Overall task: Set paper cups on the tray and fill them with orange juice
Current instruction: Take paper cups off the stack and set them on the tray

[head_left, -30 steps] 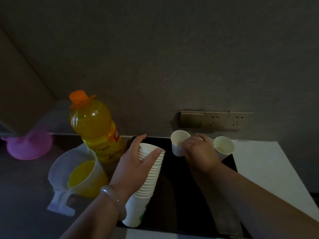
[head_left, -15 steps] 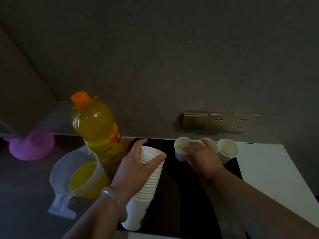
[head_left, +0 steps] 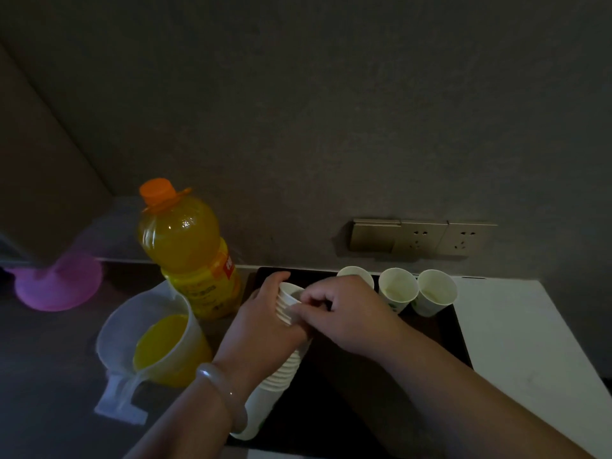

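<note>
While the left hand wraps its grip around a tilted stack of paper cups, the right hand pinches the rim of the top cup between thumb and fingertips; whether that cup has come loose cannot be told, since both hands cover most of the stack's upper half. A smooth, pale bangle circles the left wrist. The stack's ribbed rims show below the hands, and its foot rests at the near left edge of the dark, flat tray, whose near edge runs out of view. Three single cups stand upright along the tray's far side: the left cup is half hidden behind the right hand, the middle cup and the right cup touch at the rims. In the dim light, what they contain is hard to judge. Left of the tray on the dark counter stand a clear plastic jug part-filled with orange juice and a capped juice bottle. Far left lies a translucent purple funnel.
</note>
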{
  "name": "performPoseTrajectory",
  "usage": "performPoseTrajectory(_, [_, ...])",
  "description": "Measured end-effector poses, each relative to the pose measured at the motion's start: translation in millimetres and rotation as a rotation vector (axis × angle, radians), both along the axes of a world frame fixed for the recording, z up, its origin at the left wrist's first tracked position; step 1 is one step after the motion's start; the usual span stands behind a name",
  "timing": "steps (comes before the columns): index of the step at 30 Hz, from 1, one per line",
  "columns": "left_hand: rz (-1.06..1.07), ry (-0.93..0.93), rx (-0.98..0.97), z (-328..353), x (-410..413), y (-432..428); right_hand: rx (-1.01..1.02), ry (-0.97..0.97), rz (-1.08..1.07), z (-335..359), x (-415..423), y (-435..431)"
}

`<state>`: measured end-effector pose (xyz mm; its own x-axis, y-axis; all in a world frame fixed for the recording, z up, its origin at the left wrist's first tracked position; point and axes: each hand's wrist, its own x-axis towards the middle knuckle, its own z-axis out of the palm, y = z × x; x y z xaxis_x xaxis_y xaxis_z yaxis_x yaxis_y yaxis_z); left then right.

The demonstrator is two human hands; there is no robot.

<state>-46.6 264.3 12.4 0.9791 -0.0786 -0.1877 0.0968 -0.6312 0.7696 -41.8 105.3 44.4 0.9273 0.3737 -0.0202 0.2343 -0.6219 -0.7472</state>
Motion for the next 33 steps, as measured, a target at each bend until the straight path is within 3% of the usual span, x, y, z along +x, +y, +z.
performPoseTrajectory(6, [0.038, -0.046, 0.029, 3, -5, 3, 0.063, 0.026, -0.048, -4, -6, 9])
performPoseTrajectory(18, [0.129, -0.069, 0.024, 8, -14, 16, 0.146, -0.504, -0.404, 18, 8, -15])
performPoseTrajectory(26, [0.125, -0.105, 0.043, 8, -16, 18, -0.286, -0.521, -0.083, -65, 38, -12])
performPoseTrajectory(33, [0.136, -0.126, 0.029, 7, -16, 20, -0.417, -0.409, 0.048, -106, 61, -11])
